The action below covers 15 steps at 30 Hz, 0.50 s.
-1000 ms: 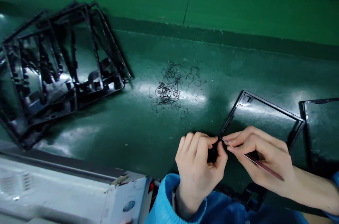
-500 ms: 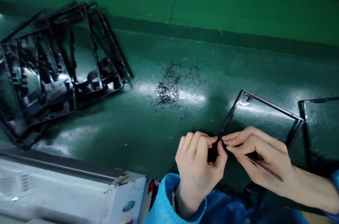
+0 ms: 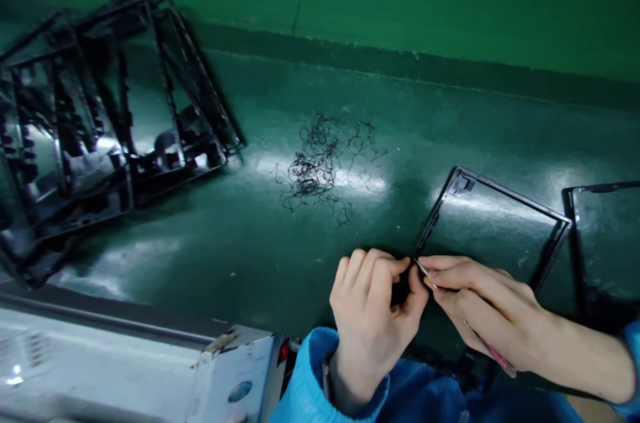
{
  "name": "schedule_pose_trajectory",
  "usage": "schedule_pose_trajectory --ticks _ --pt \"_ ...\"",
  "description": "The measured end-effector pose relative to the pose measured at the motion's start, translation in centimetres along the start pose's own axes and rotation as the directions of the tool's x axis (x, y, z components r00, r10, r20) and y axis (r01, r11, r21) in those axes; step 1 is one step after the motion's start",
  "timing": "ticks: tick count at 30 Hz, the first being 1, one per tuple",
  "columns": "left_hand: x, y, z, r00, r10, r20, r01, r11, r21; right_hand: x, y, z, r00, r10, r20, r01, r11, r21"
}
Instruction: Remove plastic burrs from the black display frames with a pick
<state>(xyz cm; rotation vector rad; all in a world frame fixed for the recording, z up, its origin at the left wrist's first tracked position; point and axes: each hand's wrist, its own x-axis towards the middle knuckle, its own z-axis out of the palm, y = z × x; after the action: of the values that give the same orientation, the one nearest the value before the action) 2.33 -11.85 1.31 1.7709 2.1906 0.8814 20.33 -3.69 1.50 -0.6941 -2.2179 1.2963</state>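
The left hand (image 3: pixel 373 303) curls at the left bar of a black frame (image 3: pixel 515 196); whether it grips, I cannot tell. The right hand (image 3: pixel 493 313) is closed on a slim tool (image 3: pixel 489 346), tip at that bar. The frame extends beyond both hands on the counter (image 3: pixel 240 236), black strands (image 3: pixel 313 173) and stacked frames (image 3: pixel 150 182) lying leftward.

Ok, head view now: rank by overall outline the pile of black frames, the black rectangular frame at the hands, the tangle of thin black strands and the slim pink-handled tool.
1. Pile of black frames
2. Black rectangular frame, partly hidden
3. Tangle of black strands
4. Pink-handled tool, partly hidden
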Motion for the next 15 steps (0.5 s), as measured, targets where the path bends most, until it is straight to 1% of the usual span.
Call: schedule_pose_trajectory --ticks 3,6,10,15 --pt "0.0 0.0 0.0 1.0 0.007 0.003 -0.007 1.0 0.0 0.9 -0.5 -0.2 0.987 -0.158 0.002 0.157 0.977 -0.144" --pt "0.0 -0.1 0.0 1.0 0.012 0.004 -0.012 1.0 0.004 1.6 -0.8 -0.4 0.966 -0.258 0.027 0.256 0.931 -0.259" --pt "0.0 -0.1 0.1 1.0 0.01 -0.002 -0.01 1.0 -0.003 1.7 -0.9 -0.1 0.951 -0.305 0.051 0.305 0.897 -0.321" --pt "-0.1 -0.1 0.1 1.0 0.007 0.001 -0.007 1.0 -0.005 1.2 -0.9 0.8 0.924 -0.383 -0.007 0.354 0.862 -0.364"
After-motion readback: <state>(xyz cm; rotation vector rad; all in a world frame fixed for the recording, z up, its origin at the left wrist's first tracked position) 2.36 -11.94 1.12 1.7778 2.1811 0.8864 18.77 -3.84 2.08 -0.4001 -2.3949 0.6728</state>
